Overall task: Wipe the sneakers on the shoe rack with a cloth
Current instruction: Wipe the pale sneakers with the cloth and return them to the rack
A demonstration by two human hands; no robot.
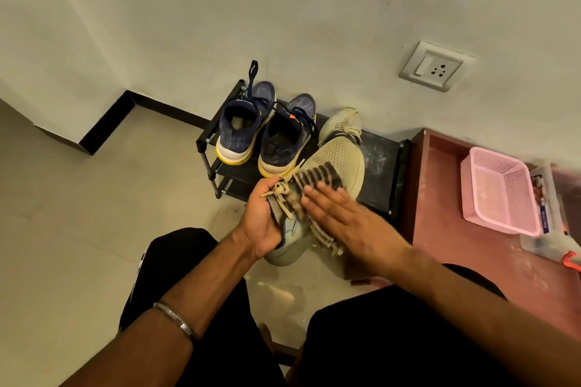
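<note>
Head view shows my left hand [262,220] curled around the heel and collar of a beige mesh sneaker [330,166], lifted just in front of the black shoe rack [382,160], its toe hanging over the rack's top shelf. My right hand [342,217] lies flat with fingers straight, pressing a dark-and-light striped cloth [317,177] onto the laces and upper. A tail of that cloth hangs out under my right palm.

Risks as I judge them: the flat hand only presses, so a fast stroke could slide the cloth off the shoe and drop it to the floor in front of the rack. The loose laces [279,192] draped over my left fingers could snag in the cloth. Pushing hard toward the toe could knock the second beige sneaker [344,124] at the back of the rack, or the pair of navy sneakers [267,132] on the rack's left side, off the shelf. The rack's surface looks dusty near its right end, so setting the shoe back there could dirty it again
</note>
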